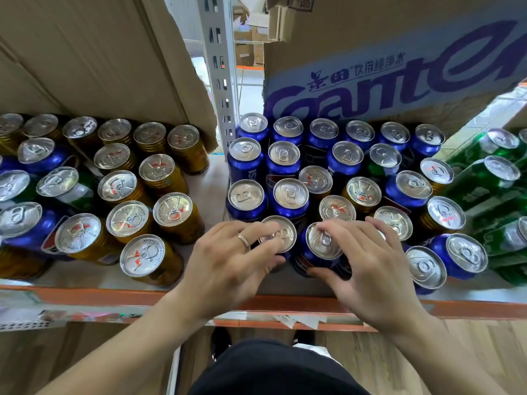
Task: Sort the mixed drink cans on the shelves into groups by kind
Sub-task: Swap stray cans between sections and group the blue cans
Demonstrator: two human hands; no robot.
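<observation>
**Both hands on blue cans at the shelf's front**

My left hand (pixel 228 258), with a ring on one finger, curls round a blue can (pixel 278 233). My right hand (pixel 368 263) grips a second blue can (pixel 323 243) just beside it. Both cans stand at the front of the shelf (pixel 85 293). Other blue cans (pixel 245 158) stand behind them, gold cans (pixel 162 169) to the left and green cans (pixel 496 178) at far right.

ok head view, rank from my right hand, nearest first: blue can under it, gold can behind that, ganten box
1. blue can, gripped by the right hand, front edge.
2. gold can, just behind it.
3. Ganten box, at the back, over the far row.
</observation>
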